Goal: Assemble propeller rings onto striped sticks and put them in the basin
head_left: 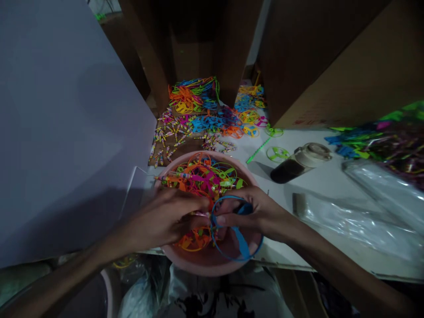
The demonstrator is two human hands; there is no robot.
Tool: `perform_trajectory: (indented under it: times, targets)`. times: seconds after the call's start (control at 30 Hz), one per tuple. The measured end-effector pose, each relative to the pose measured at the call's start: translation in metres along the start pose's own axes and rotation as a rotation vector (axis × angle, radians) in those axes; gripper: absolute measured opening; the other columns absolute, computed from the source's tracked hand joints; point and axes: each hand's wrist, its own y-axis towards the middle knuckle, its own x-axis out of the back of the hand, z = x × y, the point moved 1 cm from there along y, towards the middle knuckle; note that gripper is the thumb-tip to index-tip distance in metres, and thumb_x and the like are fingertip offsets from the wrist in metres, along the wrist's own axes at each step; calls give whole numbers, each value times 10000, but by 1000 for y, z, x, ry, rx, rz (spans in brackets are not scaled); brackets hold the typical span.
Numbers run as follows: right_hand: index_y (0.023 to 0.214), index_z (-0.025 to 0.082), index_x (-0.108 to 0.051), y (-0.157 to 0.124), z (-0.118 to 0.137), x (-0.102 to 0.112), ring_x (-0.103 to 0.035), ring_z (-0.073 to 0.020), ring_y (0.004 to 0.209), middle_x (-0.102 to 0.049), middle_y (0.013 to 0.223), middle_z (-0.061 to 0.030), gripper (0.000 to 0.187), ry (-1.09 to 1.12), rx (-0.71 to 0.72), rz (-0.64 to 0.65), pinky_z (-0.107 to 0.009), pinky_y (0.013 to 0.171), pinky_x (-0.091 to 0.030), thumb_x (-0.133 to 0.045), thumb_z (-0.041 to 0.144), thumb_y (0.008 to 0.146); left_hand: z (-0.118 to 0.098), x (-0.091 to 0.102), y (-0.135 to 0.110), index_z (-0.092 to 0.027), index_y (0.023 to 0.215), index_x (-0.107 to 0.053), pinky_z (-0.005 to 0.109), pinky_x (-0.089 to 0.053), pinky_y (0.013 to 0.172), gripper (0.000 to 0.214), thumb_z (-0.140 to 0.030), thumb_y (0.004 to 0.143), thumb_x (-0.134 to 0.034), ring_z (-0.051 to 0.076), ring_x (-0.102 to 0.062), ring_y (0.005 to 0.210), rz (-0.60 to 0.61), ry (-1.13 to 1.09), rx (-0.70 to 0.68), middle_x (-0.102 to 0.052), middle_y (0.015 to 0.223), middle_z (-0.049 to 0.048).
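A pink plastic basin [212, 265] sits at the table's near edge, heaped with bright plastic spinner rings [202, 176] in orange, magenta and green. Above it, my right hand [247, 212] grips a blue plastic spinner ring [241, 242], its fingers hooked through the hoop. My left hand [165, 218] reaches in from the left, fingertips close to the blue ring and over the heap. Whatever lies under those fingers is hidden. A striped stick [172, 176] rests across the basin's far rim.
Loose coloured rings [205, 106] and striped sticks [172, 137] lie heaped behind the basin, between cardboard boxes [331, 57]. A steel-capped flask [300, 162] and clear plastic sheeting [357, 212] lie to the right. A large white board [66, 110] rises at the left.
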Motion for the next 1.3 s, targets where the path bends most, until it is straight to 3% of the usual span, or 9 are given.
perform_trajectory:
  times: [0.2, 0.47, 0.77, 0.97, 1.13, 1.3]
  targets:
    - [750, 193, -775, -2, 5, 0, -702, -169, 618, -778, 736, -39, 240, -65, 34, -83, -270, 609, -552, -777, 426, 809, -2, 13, -8, -228, 898, -686, 195, -352, 499, 111, -332, 937, -669, 76, -467, 479, -160, -82, 38, -567, 578, -72]
    - [749, 212, -805, 0, 2, -7, -651, -129, 591, -759, 683, -6, 142, 75, 17, -73, -231, 594, -525, -855, 339, 714, -11, 9, -9, -214, 829, -667, 169, -299, 445, 122, -304, 885, -726, 55, -419, 463, -199, -164, 67, -552, 576, -83]
    - [712, 192, -794, -2, 2, -11, -650, -132, 585, -759, 691, -27, 233, 26, -10, 21, -244, 602, -512, -831, 417, 759, -8, 6, -15, -201, 864, -647, 205, -297, 491, 108, -277, 936, -672, 58, -440, 516, -61, -63, 8, -607, 686, -62]
    - [709, 175, -779, 2, -4, -13, -658, -131, 644, -754, 700, -22, 244, 2, 40, 58, -234, 629, -494, -842, 406, 755, -11, 4, -17, -181, 799, -590, 228, -327, 579, 165, -136, 957, -600, 75, -504, 612, 37, 10, -95, -569, 704, -54]
    - [717, 173, -776, 3, -10, -16, -660, -135, 655, -756, 705, -27, 248, 38, 3, 64, -244, 650, -492, -842, 409, 753, -6, -3, -15, -165, 776, -585, 246, -316, 572, 207, -206, 979, -589, 90, -513, 607, 32, 7, -122, -586, 686, -35]
    - [719, 190, -787, 2, -26, -11, -652, -134, 636, -752, 706, -23, 204, 72, -39, 33, -250, 641, -498, -837, 385, 756, 0, -16, -11, -188, 934, -694, 218, -416, 679, 99, -245, 968, -620, 115, -625, 733, 65, -131, -43, -723, 839, 3]
